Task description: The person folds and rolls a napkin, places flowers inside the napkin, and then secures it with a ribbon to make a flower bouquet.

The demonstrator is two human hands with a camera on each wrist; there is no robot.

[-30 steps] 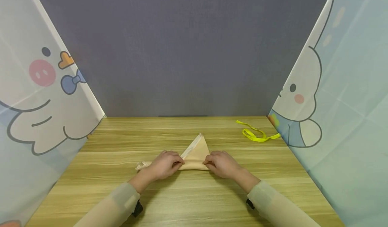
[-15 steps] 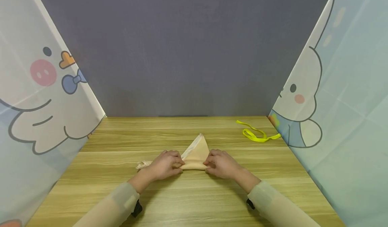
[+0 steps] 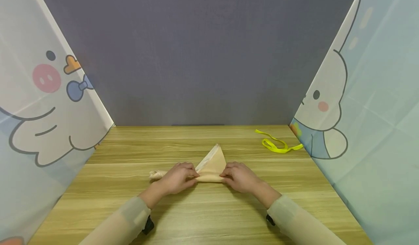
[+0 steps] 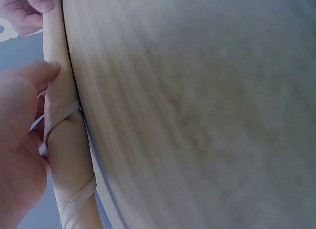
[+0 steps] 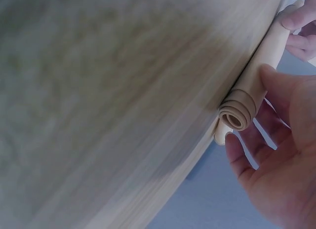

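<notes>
The left hand [image 3: 178, 178] and right hand [image 3: 241, 177] pinched the beige cloth roll [image 3: 209, 178], its far-left end shifted slightly inward; the flap [image 3: 215, 163] beyond the fingertips [image 5: 267, 72] seemingly remained unrolled.

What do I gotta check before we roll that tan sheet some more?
1. Left fingers holding the tan sheet: ok.
2. Right fingers holding it too: ok, near the spiral end.
3. Sheet rolled all the way: not ok, a pointed flap lies beyond the roll.
4. Yellow ribbon out of the way: ok, lying apart, far right.
5. Rolled tightly all along inside: cannot tell, mostly hidden.
</notes>
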